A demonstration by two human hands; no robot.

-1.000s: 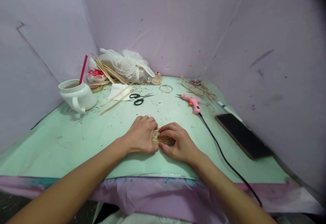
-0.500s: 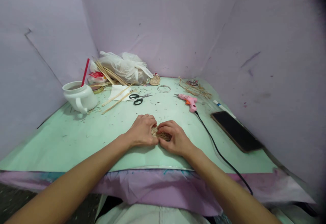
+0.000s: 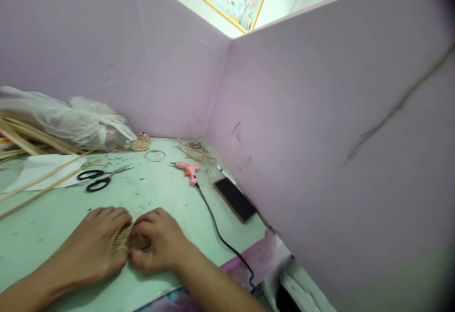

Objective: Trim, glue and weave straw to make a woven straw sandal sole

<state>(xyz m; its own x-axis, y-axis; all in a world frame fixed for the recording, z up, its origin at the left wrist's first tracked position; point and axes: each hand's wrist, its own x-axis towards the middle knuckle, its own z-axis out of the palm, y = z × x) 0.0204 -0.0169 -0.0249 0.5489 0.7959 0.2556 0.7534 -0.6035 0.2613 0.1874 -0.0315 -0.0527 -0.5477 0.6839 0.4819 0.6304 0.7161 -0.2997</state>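
Between my two hands is a small woven straw piece (image 3: 122, 240), tan in colour and low over the table's front part. My left hand (image 3: 103, 238) curls over its left side, with fingers closed on it. Thumb and fingers of my right hand (image 3: 156, 241) pinch its right end. Much of the piece is covered by the hands, so its full shape is hidden. Beyond my left hand lie black-handled scissors (image 3: 101, 178). A pink glue gun (image 3: 188, 171) rests past my right hand, its black cord running to the front edge.
A phone (image 3: 235, 199) lies at the right by the lilac partition (image 3: 302, 127). Toward the back are a metal ring (image 3: 154, 155), a round woven piece (image 3: 141, 142) and loose fibres (image 3: 197, 152). Flat straw strips (image 3: 39, 137), white paper (image 3: 46, 172) and a plastic bag (image 3: 71, 120) occupy the left.
The head view has swung right and tilted, so the table sits lower left and the white pot has left the picture. Both hands keep their grip on the woven piece.
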